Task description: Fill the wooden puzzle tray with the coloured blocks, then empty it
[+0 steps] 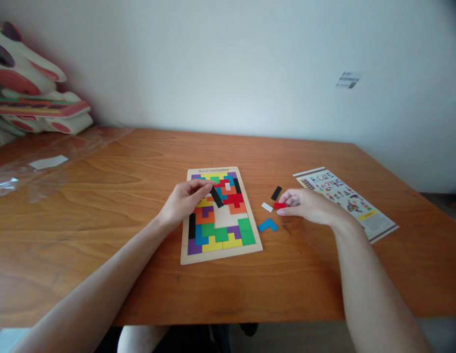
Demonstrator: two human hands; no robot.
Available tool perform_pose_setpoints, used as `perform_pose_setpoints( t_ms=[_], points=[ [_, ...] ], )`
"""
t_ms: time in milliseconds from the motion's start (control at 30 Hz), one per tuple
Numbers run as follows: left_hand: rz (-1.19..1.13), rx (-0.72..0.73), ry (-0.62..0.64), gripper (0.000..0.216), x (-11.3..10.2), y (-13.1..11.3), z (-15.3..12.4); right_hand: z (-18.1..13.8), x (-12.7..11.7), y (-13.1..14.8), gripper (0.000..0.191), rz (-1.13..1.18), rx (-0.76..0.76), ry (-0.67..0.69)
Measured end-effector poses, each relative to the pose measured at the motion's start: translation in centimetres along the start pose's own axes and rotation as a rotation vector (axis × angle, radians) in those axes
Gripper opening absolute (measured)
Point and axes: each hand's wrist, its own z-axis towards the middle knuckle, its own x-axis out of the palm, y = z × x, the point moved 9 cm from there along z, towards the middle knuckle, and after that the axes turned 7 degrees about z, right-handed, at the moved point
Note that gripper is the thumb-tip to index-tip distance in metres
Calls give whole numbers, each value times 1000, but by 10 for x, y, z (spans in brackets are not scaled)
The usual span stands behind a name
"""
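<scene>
A wooden puzzle board (220,256) lies on the table, mostly filled with coloured block pieces and with a bare gap near its middle. My left hand (186,200) hovers over the board's upper left and pinches a black bar piece (216,197) that tilts across the board. My right hand (309,205) rests on the table to the right of the board, fingers closed on a small red piece (280,206). Loose beside it lie a black piece (276,193), a white piece (266,207) and a blue L-shaped piece (267,225).
A printed puzzle leaflet (347,201) lies at the right of the wooden table (103,220). Clear plastic wrap with a white card (48,162) sits at the far left. Stacked white and red items (33,103) rest against the wall at the back left.
</scene>
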Motion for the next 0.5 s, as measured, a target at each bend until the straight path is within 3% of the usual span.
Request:
perform_pose_setpoints(
  t_ms=[100,233,367,500],
  points=[
    [-1,5,-10,42,-2,-1,1,-1,8,15,32,60,-31,-18],
    [-12,-6,-17,39,-3,1,2,-2,29,48,33,98,-182,-167],
    [-67,-14,-9,38,-3,4,3,-15,65,92,25,-117,-543,-259],
    [-87,2,-36,36,-6,4,5,-22,96,105,25,-270,-663,-233]
  ],
)
